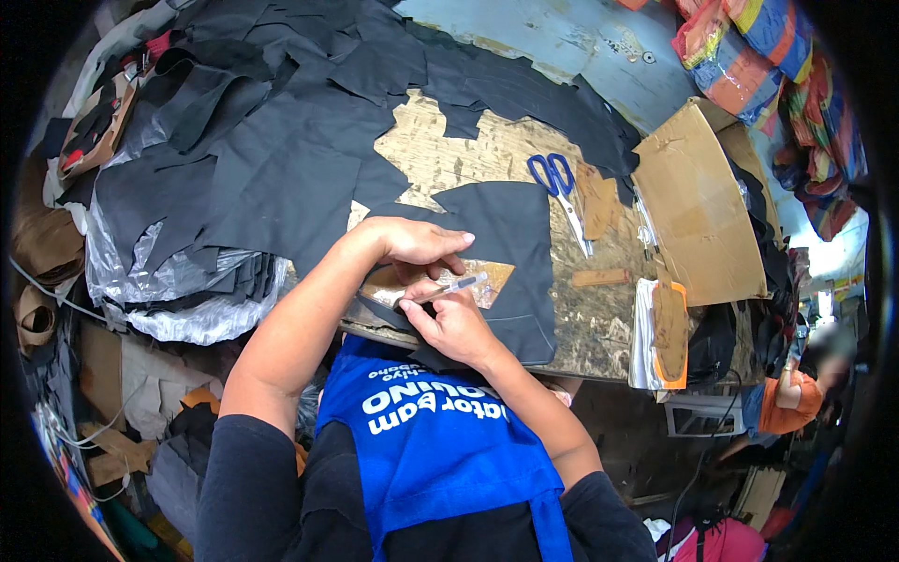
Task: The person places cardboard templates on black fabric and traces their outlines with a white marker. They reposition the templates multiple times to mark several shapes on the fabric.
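Observation:
My right hand (pixel 451 326) is closed round a clear-barrelled pen (pixel 459 287), its fingers pinched near the lower end. Under both hands lies a tan pattern template (pixel 498 283), on top of a dark fabric piece (pixel 524 245) at the table's near edge. Bent over the template from the left, my left hand (pixel 420 245) has curled fingers pressing on it; the fingertips are partly hidden. A thin pale line shows on the fabric near its lower right corner. Where the pen tip touches is covered by my right hand.
Blue-handled scissors (pixel 564 199) lie beyond the fabric, beside brown template pieces (pixel 599 204). A cardboard box (pixel 695 208) and a stack of papers (pixel 644 335) stand at the right. Dark fabric sheets (pixel 272 178) cover the worn wooden table's left and far side. A person (pixel 787 405) is at the far right.

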Motion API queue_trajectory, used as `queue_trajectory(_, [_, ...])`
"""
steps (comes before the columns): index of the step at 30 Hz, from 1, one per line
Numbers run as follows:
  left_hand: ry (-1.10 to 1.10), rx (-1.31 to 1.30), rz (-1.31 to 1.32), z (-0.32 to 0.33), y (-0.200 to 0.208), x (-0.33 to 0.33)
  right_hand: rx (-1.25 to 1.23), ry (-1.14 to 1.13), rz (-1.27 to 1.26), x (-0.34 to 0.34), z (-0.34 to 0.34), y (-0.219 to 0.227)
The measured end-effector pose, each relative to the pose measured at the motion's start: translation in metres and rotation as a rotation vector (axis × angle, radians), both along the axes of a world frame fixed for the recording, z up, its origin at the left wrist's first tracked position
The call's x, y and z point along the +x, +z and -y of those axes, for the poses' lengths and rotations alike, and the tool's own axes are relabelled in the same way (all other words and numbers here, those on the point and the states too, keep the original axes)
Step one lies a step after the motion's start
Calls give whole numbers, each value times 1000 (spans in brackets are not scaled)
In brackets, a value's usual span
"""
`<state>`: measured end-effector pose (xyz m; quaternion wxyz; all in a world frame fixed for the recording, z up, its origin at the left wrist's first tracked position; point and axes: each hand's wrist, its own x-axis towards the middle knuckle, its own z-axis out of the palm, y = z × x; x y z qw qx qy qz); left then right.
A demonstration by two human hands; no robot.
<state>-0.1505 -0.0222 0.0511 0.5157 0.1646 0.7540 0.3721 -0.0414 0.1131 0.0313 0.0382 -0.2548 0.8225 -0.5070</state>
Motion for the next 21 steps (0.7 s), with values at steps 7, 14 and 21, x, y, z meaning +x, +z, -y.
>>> queue_trajectory(7, [36,20,-5,2,0,-2,20,-121,-132,-6,-6,1])
queue_trajectory(14, [-35,29,-192,-5,13,6,158,-467,-63,12,-70,10])
queue_trajectory(21, [155,-204,-852,-17,11,43,-310,-596,49,18,-82,-9])
